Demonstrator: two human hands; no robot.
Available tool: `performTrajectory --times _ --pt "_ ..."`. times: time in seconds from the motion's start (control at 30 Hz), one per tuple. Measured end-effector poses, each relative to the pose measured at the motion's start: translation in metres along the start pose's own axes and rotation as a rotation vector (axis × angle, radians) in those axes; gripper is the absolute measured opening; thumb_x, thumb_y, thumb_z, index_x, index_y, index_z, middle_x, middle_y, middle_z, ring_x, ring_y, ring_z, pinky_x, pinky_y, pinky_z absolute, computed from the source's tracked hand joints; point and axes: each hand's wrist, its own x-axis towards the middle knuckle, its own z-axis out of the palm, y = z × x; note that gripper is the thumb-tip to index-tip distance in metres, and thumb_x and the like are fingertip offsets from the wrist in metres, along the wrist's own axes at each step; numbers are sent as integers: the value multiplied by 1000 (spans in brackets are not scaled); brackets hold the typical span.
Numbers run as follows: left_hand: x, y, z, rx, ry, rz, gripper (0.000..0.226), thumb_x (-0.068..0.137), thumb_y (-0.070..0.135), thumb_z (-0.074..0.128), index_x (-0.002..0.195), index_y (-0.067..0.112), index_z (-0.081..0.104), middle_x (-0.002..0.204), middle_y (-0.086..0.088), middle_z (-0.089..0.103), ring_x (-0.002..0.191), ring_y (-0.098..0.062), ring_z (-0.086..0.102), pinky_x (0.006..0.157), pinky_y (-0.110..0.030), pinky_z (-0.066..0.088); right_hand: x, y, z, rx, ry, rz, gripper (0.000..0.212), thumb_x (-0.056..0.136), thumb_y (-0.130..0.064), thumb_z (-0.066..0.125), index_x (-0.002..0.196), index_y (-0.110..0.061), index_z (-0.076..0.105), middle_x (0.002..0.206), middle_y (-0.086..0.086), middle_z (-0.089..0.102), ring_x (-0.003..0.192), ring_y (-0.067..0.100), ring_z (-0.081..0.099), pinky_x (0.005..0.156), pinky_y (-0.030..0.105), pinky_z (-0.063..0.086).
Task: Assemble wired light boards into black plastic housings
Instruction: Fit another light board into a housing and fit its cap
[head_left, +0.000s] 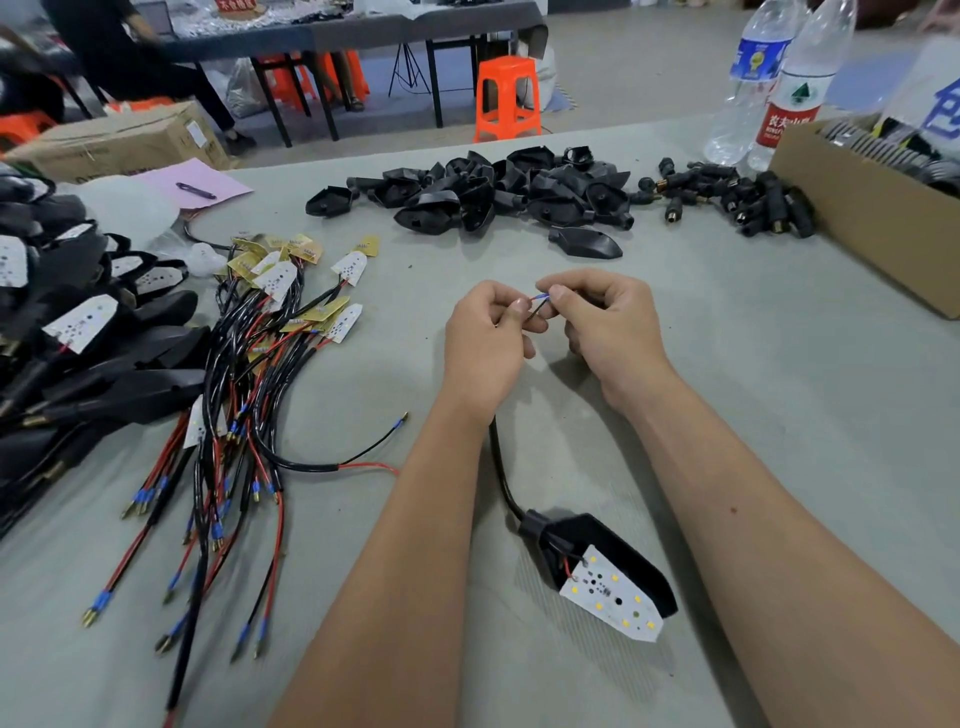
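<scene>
A black plastic housing (623, 551) lies on the table between my forearms, with a white light board (613, 597) sticking out of its open side. Its black cable (501, 467) runs up under my left wrist to my hands. My left hand (488, 343) and my right hand (608, 327) both pinch the cable's thin wire ends (540, 299), one of them with a blue sleeve, above the middle of the table.
A bundle of wired light boards (249, 374) lies at the left, beside a heap of assembled housings (78, 353). Empty black housings (493, 192) and small black connectors (737, 197) lie at the back. A cardboard box (862, 218) and water bottles (779, 88) stand back right.
</scene>
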Motion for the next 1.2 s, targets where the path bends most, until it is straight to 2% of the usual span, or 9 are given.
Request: performTrajectory --times 0.13,0.27,0.37,0.57,0.7,0.8,0.87,1.03,1.2 --pt "2 1 -1 -54 65 -30 9 104 17 53 96 13 57 75 -1 74 45 -5 44 55 -25 36 1 0 -1 14 2 29 15 95 -9 65 97 -19 76 75 4 75 46 5 42 48 18 36" --pt "4 0 -3 7 73 -24 12 95 23 70 89 12 69 67 7 67 47 -2 46 60 -28 38 0 -3 0 37 -34 28 9 97 -12 65 93 -13 73 71 3 73 44 6 41 44 18 34" --pt "4 1 -3 13 33 -30 15 91 20 74 79 12 73 54 13 55 44 -2 39 50 -21 32 2 -4 2 109 36 68 22 101 -17 51 96 -11 72 69 1 63 49 7 43 47 19 35" --pt "6 0 -4 -52 27 -26 16 91 16 75 84 2 73 50 15 42 44 -3 33 46 -20 27 8 -1 3 272 46 174 50 92 21 34 130 -2 57 97 9 59 75 14 61 73 23 55" --pt "6 1 -5 -84 8 -5 12 91 12 74 80 13 74 47 18 46 40 -1 37 42 -10 29 8 2 2 415 134 184 33 96 13 59 128 7 56 97 15 68 89 25 77 86 33 62" --pt "6 0 -5 -94 -1 -7 11 90 13 77 79 14 75 48 18 48 40 -1 39 42 -9 30 8 -2 -3 521 204 210 19 92 2 73 108 8 64 82 16 76 85 30 78 78 32 63" --pt "6 -1 -5 -93 -2 4 11 89 13 78 78 14 75 49 19 49 40 0 40 44 -8 32 6 -5 -4 556 199 226 15 91 -1 75 101 7 66 75 14 75 82 30 78 72 28 62" --pt "6 -3 -3 -89 2 17 11 89 15 78 78 13 76 54 16 56 49 1 44 51 -10 36 4 -6 -3 495 167 209 24 92 -5 76 107 11 66 77 17 75 81 28 78 71 27 62" --pt "5 -2 -2 -73 62 -16 16 90 17 76 74 17 74 51 18 50 45 -1 39 47 -14 33 4 -3 -1 387 168 166 25 87 -11 82 102 6 70 79 15 75 77 28 77 71 32 62"
